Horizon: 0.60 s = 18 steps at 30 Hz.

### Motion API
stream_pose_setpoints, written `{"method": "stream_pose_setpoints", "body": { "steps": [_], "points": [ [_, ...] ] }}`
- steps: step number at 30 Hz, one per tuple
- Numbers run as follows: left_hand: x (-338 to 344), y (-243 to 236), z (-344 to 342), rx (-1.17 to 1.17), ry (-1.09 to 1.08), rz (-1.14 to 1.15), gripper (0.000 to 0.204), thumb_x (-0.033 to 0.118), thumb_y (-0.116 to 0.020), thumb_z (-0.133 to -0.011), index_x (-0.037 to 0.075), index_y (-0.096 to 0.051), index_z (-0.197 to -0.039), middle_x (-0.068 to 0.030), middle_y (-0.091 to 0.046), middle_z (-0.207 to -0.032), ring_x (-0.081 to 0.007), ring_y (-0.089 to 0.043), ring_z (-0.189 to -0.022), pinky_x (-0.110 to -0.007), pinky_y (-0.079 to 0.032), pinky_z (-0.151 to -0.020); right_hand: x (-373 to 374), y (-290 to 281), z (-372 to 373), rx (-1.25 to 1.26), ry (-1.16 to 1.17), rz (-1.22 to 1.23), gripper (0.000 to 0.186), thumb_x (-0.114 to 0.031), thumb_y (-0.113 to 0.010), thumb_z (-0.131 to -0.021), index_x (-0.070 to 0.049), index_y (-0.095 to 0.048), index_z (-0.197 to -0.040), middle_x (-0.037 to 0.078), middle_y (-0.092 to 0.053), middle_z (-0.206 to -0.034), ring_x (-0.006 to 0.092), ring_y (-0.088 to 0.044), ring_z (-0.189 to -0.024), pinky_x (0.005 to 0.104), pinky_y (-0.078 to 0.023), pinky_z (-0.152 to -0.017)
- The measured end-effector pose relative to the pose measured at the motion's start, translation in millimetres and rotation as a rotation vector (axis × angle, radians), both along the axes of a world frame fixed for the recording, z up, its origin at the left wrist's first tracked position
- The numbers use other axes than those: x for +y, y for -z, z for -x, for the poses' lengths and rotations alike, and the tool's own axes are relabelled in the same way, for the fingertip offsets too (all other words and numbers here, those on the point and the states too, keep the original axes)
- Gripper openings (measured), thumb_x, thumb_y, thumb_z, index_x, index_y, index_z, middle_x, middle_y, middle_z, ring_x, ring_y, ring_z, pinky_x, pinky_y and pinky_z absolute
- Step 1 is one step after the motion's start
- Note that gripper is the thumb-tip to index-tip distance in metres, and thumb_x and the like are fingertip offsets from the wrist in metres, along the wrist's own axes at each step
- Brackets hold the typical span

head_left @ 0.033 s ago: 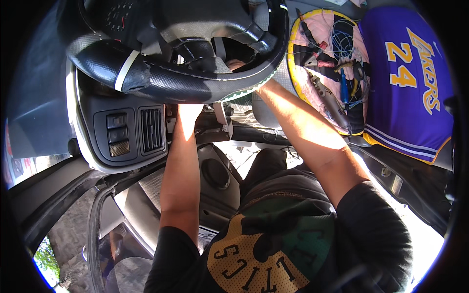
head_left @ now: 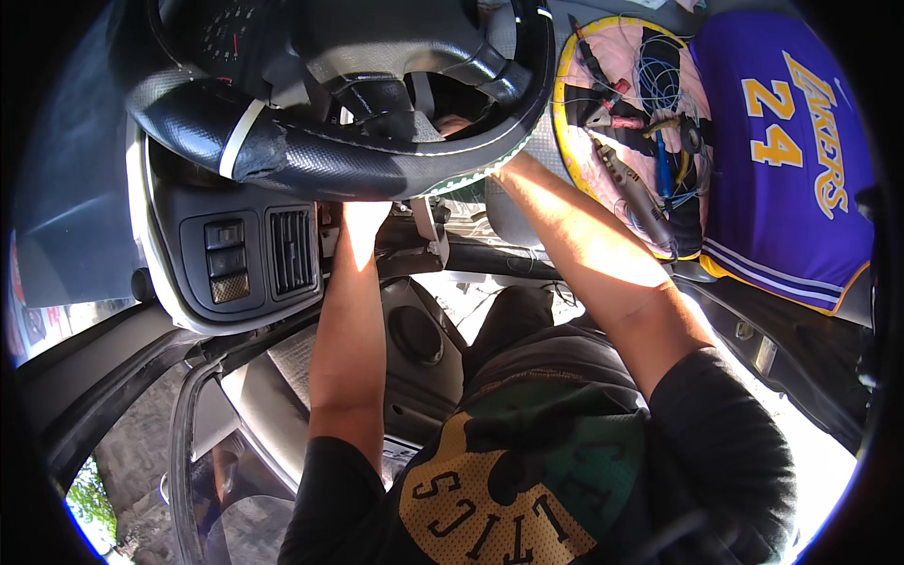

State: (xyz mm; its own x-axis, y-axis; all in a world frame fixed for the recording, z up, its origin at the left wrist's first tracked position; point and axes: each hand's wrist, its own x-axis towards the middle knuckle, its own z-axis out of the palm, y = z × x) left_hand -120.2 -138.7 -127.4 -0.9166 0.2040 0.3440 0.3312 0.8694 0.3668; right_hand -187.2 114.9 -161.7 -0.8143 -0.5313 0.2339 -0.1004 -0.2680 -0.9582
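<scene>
Both my arms reach in under a black steering wheel (head_left: pixel 377 160) with pale stitching and a white band. Only the wrist and a sunlit bit of my left hand (head_left: pixel 367 215) show below the rim; the fingers are hidden behind it. This hand is nearest to the opened area beneath the dashboard, by a metal bracket (head_left: pixel 431 231). Through the gap between the wheel's spokes, a small part of my right hand (head_left: pixel 454 123) appears, close to the steering column. Its fingers are out of sight too, so I cannot tell what either hand holds.
On the right, a round pink-and-black pad with a yellow rim (head_left: pixel 562 113) bears pliers (head_left: pixel 623 122), a blue-handled tool (head_left: pixel 664 174), a grey cylindrical tool (head_left: pixel 640 202) and coiled thin wire (head_left: pixel 659 71). A purple jersey (head_left: pixel 772 207) lies beyond. An air vent (head_left: pixel 293 250) and switches (head_left: pixel 226 259) are left.
</scene>
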Motion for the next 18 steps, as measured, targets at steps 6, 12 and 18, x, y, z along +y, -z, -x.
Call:
{"method": "stream_pose_setpoints", "body": {
  "steps": [6, 12, 18],
  "points": [
    [4, -10, 7, 0.029, -0.009, 0.141, 0.03, 0.022, -0.065, -0.1, 0.005, -0.066, -0.125, -0.0156, -0.069, -0.122, -0.0335, -0.063, -0.116, -0.046, -0.049, -0.102, 19, -30, -9, -0.68, -0.121, 0.098, 0.031, -0.016, -0.066, -0.101, 0.002, -0.067, -0.126, 0.011, -0.072, -0.114, 0.0187, -0.07, -0.099, 0.0307, -0.058, -0.088],
    [-13, -6, 12, 0.112, -0.01, 0.437, 0.03, 0.021, -0.065, -0.1, 0.005, -0.066, -0.125, -0.0154, -0.069, -0.122, -0.0336, -0.064, -0.116, -0.046, -0.049, -0.101, 9, -8, 13, -0.719, -0.263, 0.349, 0.033, -0.012, -0.066, -0.1, 0.005, -0.066, -0.128, 0.013, -0.072, -0.12, 0.0168, -0.07, -0.101, 0.0279, -0.058, -0.089],
    [27, -34, 10, -0.158, -0.102, 0.129, 0.034, 0.017, -0.055, -0.104, 0.004, -0.06, -0.135, -0.0157, -0.064, -0.134, -0.0315, -0.057, -0.128, -0.047, -0.04, -0.115, 15, -25, 6, -0.668, -0.145, 0.06, 0.015, -0.014, -0.061, -0.101, -0.004, -0.067, -0.111, 0.007, -0.068, -0.097, 0.014, -0.061, -0.079, 0.0297, -0.049, -0.069]
  ]
}}
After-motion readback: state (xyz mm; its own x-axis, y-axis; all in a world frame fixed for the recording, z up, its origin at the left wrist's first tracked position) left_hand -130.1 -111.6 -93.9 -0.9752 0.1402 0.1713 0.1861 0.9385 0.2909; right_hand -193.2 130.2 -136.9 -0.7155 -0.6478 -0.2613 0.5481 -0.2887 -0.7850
